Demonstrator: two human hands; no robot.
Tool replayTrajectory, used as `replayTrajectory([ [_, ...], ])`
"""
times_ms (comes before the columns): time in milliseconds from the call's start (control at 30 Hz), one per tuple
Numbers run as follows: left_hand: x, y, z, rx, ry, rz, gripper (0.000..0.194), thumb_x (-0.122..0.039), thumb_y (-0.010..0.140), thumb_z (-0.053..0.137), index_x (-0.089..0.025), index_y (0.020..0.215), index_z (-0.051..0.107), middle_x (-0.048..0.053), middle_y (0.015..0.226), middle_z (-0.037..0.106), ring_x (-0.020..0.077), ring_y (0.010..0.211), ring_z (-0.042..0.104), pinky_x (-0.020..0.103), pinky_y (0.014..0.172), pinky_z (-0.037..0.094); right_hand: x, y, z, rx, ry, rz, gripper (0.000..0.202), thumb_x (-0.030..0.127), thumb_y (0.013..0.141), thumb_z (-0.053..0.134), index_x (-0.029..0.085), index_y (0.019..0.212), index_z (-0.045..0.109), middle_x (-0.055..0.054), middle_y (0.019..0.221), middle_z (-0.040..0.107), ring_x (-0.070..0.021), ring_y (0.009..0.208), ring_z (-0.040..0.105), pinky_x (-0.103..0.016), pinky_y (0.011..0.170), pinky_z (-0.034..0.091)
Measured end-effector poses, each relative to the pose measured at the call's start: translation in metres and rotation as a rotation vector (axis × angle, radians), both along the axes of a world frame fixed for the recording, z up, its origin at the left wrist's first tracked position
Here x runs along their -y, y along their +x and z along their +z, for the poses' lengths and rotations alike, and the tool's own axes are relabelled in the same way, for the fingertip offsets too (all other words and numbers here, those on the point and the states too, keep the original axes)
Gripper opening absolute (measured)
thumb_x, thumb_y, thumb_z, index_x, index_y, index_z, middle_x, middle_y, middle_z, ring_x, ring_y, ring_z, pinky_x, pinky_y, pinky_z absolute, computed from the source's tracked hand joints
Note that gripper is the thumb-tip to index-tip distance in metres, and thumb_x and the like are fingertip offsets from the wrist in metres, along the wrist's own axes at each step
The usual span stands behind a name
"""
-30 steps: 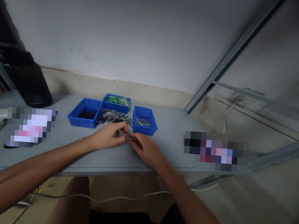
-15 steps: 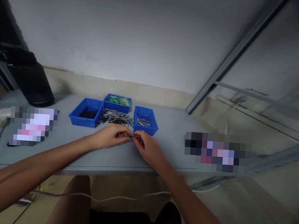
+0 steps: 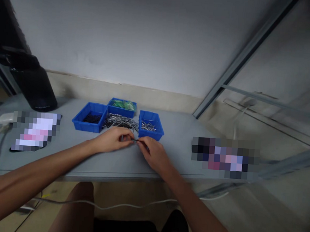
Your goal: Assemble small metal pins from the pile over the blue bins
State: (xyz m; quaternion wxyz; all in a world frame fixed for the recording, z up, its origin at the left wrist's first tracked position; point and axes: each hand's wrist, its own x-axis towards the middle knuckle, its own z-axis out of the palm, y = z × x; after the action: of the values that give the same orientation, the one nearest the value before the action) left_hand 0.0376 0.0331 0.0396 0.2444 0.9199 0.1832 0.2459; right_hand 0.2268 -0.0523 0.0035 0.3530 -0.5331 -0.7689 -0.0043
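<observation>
Between my two hands is a small thin dark rod (image 3: 135,140), too small to name more closely. The thumb and fingers of my left hand (image 3: 117,139) pinch its left end. My right hand (image 3: 150,149) pinches the other end, fingertips close to the left ones. Just beyond my hands lies a loose pile of thin metal pins (image 3: 121,121), silvery with some dark pieces. To its right, a blue bin (image 3: 157,133) holds silvery pins. On the left, another blue bin (image 3: 86,126) contains dark small pieces. Behind the pile, a third blue bin (image 3: 121,111) has green pieces in it.
A black bottle (image 3: 36,83) stands at the table's back left. In front of it lies a blurred-out phone-like object (image 3: 37,130) beside a white plug (image 3: 5,118) with cable. Another blurred-out item (image 3: 221,157) is at the right. A metal frame post (image 3: 244,58) rises there.
My fingertips have drawn slightly apart, the left hand shifting a little to the left, and more of the dark rod shows between them. The bins and pile stay in place.
</observation>
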Motion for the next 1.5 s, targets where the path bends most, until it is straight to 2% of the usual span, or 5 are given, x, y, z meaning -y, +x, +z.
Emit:
replayTrajectory([
  [433,-0.001,-0.003,0.003,0.091,0.067,-0.019,0.022,-0.028,0.088,0.056,-0.016,0.101,0.070,0.004,0.084,0.067,0.0126,0.072,0.060,0.023,0.063,0.047,-0.002,-0.001,-0.001,0.002,-0.005,-0.010,0.018,0.026,0.094,0.042,0.021,0.091,0.059,-0.005,0.086,0.068,-0.0189,0.080,0.063,-0.031,0.072,0.047],
  [667,0.003,-0.002,0.009,0.131,-0.078,0.032,0.020,-0.026,0.085,0.056,-0.015,0.094,0.070,0.006,0.091,0.071,0.0146,0.081,0.065,0.025,0.070,0.051,0.000,-0.002,0.001,0.052,-0.111,0.092,0.014,0.026,0.093,0.047,0.021,0.093,0.059,-0.004,0.092,0.069,-0.0181,0.085,0.064,-0.030,0.075,0.047],
  [867,0.007,-0.001,0.014,0.181,-0.221,0.063,0.011,-0.022,0.081,0.055,-0.015,0.083,0.063,0.006,0.096,0.071,0.0166,0.090,0.065,0.028,0.074,0.052,0.001,-0.001,0.003,0.024,-0.066,0.094,0.016,0.021,0.091,0.046,0.019,0.100,0.060,-0.006,0.092,0.069,-0.0179,0.082,0.064,-0.031,0.075,0.048],
  [1133,0.004,0.001,0.008,0.095,-0.227,0.049,0.012,-0.027,0.079,0.059,-0.015,0.077,0.061,-0.001,0.069,0.063,0.0112,0.065,0.056,0.024,0.063,0.045,0.003,-0.001,0.000,-0.004,0.008,0.102,0.028,0.021,0.090,0.045,0.017,0.116,0.055,-0.007,0.091,0.068,-0.0176,0.076,0.063,-0.031,0.071,0.049],
  [1500,0.000,0.000,0.003,0.008,-0.184,-0.052,0.015,-0.030,0.078,0.063,-0.016,0.082,0.068,-0.001,0.072,0.062,0.0108,0.066,0.053,0.022,0.061,0.040,0.005,-0.001,0.002,0.069,-0.005,0.193,0.029,0.018,0.091,0.040,0.021,0.113,0.058,-0.007,0.097,0.067,-0.0183,0.088,0.063,-0.031,0.078,0.049],
])
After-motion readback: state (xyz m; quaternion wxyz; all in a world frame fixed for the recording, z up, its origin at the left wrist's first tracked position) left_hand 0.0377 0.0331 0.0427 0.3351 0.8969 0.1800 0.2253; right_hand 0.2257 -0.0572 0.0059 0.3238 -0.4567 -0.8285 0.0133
